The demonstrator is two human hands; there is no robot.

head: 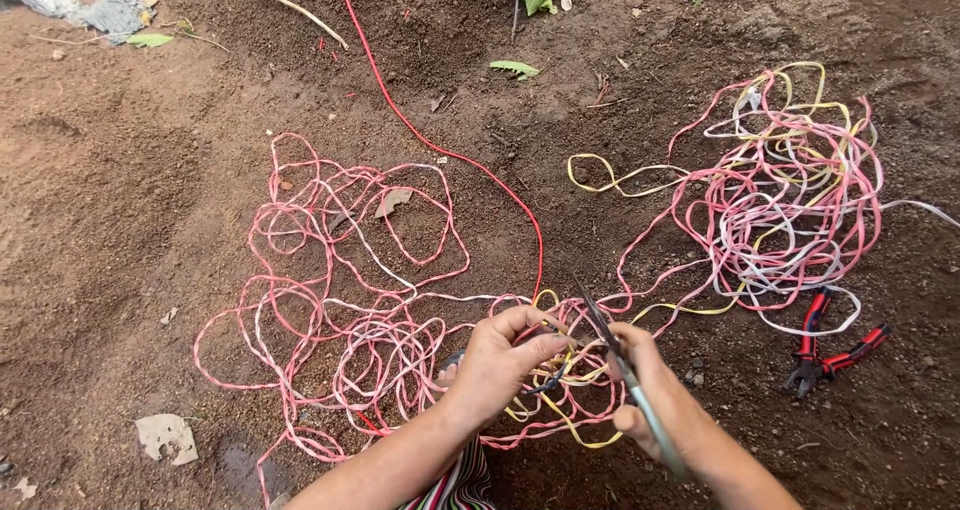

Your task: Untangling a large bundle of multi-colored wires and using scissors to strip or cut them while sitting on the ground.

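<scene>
My left hand (500, 360) pinches a strand of the pink, white and yellow wire tangle (350, 300) that lies spread over the soil. My right hand (645, 385) grips a pair of scissors (615, 360) by its grey handles, blades open and pointing up-left over the wire held by the left hand. A second heap of pink, white and yellow wire (790, 190) lies to the upper right, joined to the first by loose strands.
Red-handled pliers (825, 350) lie on the dirt at the right. A red cable (440, 150) runs from the top down to the hands. Leaves, a stick (295, 10), paper scraps (165, 435) and crumpled plastic (70, 0) are scattered around.
</scene>
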